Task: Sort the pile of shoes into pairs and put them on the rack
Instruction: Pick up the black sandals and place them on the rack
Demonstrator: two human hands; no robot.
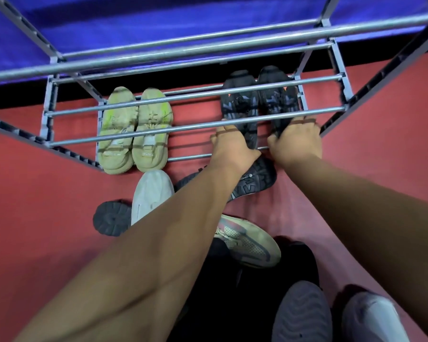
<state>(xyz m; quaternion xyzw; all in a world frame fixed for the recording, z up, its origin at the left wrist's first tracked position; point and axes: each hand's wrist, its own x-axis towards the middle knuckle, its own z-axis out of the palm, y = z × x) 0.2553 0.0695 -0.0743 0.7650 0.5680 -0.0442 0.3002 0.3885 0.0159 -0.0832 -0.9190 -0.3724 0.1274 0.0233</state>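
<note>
A grey metal shoe rack (183,129) stands over a red floor, seen from above through its bars. On its lowest shelf sits a beige-and-lime pair of sneakers (134,129) at the left. At the right lies a black pair with grey and orange marks (260,99). My left hand (232,146) grips the heel of the left black shoe. My right hand (297,141) grips the heel of the right black shoe. Below the rack lie a white sneaker (151,193), a black shoe sole-up (255,178) and a beige-grey sneaker (247,240).
Another dark sole (111,218) shows beside the white sneaker. A dark grey shoe (302,314) and a light grey shoe (373,317) sit at the bottom right. Blue fabric (158,21) covers the wall behind the rack. Upper rack bars cross above my hands.
</note>
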